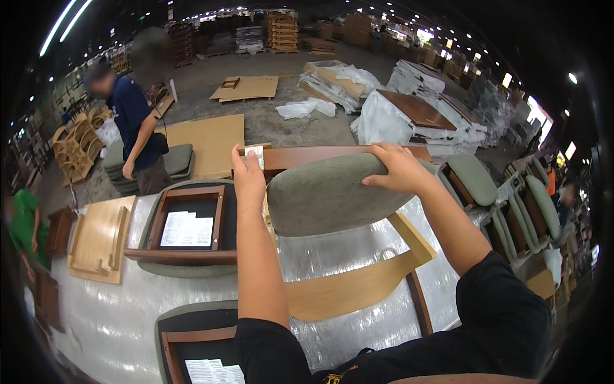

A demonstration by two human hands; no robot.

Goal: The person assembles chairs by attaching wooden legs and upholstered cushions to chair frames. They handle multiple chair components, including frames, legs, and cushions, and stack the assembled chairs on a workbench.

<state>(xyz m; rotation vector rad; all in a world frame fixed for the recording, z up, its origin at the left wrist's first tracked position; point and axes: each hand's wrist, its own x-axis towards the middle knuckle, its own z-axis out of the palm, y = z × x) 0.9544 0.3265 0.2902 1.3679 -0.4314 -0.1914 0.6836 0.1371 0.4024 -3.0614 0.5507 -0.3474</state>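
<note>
1. Landmark: the chair (345, 211), wood frame with a grey-green padded seat, tipped up on the desk (115, 320), which is wrapped in shiny plastic film. It sits centre, right in front of the person.
2. Left hand (248, 176): grip closed on the chair's dark wood rail at its left end, fingers pinching a small white tag (254, 155) there.
3. Right hand (400, 169): grip closed over the top edge of the padded seat, fingers curled across the cushion, right of the left hand.
4. Left of the chair: an upturned seat frame (188, 224) with a white paper sheet inside; further left, a light wood panel (99, 240).
5. Below the chair, near the person: another upturned seat (192, 349) with paper.
6. Behind the chair: a co-worker in a dark top (137, 131) standing by stacked cushions; cardboard sheets on the floor.
7. Risk, my judgement: the chair is balanced on its curved light wood leg and held only at the top, so it could pivot or slide on the slick film.
8. Risk: a swing left would knock the upturned seat frame; the pinch on the tag is weak, so the left grip may slip.
</note>
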